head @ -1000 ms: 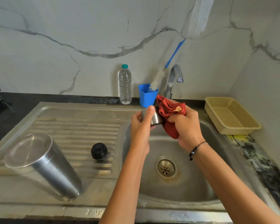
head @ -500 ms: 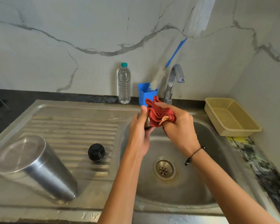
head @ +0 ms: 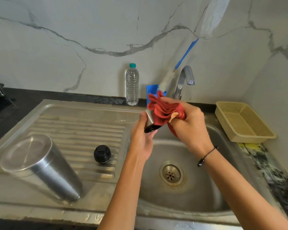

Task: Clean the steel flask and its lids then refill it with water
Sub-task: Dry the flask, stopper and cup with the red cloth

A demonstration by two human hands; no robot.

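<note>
Centre frame: our left hand [head: 142, 138] grips a steel lid [head: 150, 121], mostly hidden by the red cloth [head: 163, 112]. Our right hand [head: 189, 123] clutches that cloth. Lower left: flask [head: 40, 166], upturned.

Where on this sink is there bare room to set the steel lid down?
Bare ribbed drainboard behind the inverted steel flask and black inner lid; also between that lid and the sink basin. Crowded: the back ledge by the water bottle, blue cup and tap.

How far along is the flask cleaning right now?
Done, it seems: the steel flask body stands upside down on the draining board, the round black inner lid beside it. In hand: the left hand grips the steel cup lid while the right hand works the red cloth into it. Left: refilling.
</note>
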